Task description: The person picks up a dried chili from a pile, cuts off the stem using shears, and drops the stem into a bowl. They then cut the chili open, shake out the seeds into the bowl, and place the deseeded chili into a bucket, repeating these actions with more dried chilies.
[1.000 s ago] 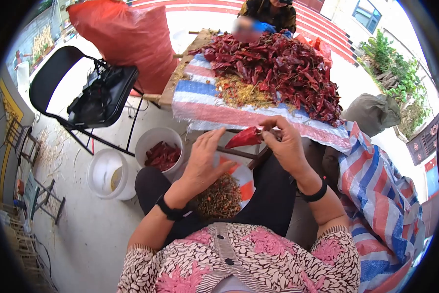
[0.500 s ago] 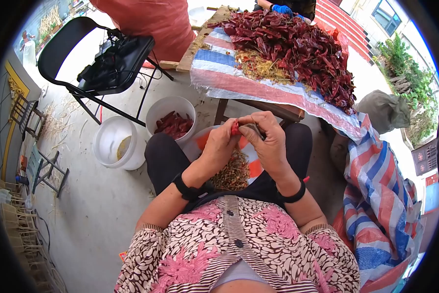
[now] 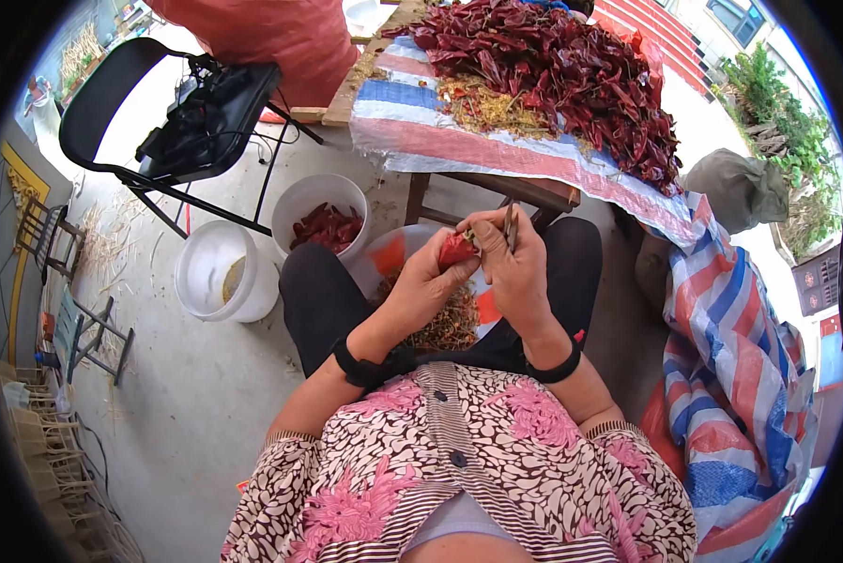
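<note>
1. While the left hand [image 3: 426, 286] closes round a red chili [image 3: 457, 250] above the lap, the right hand [image 3: 517, 272] pinches a thin dark tool [image 3: 510, 223] upright at the chili's end. Whether the tool is scissors or a knife, I cannot tell.
2. This looks like trimming the stem end. To do it well, I judge, hold the pod firmly close to the cut and keep the fingertips clear of the tool. Work over the tray [image 3: 385, 257] so scraps [image 3: 452, 327] land with the seeds and stems heaped there.
3. That tray rests on the person's lap, just below both hands.
4. Two white buckets stand on the concrete floor left of the knees. The near bucket [image 3: 299, 199] holds red chilies, and the far bucket [image 3: 206, 281] holds a little pale matter.
5. Ahead, a table [image 3: 497, 188] under a striped tarp [image 3: 459, 141] carries a big pile [image 3: 562, 70] of dried chilies.
6. A black chair [image 3: 102, 103] and a red sack [image 3: 281, 38] stand to the left. To the right are a grey sack [image 3: 736, 188] and plants [image 3: 778, 113].
</note>
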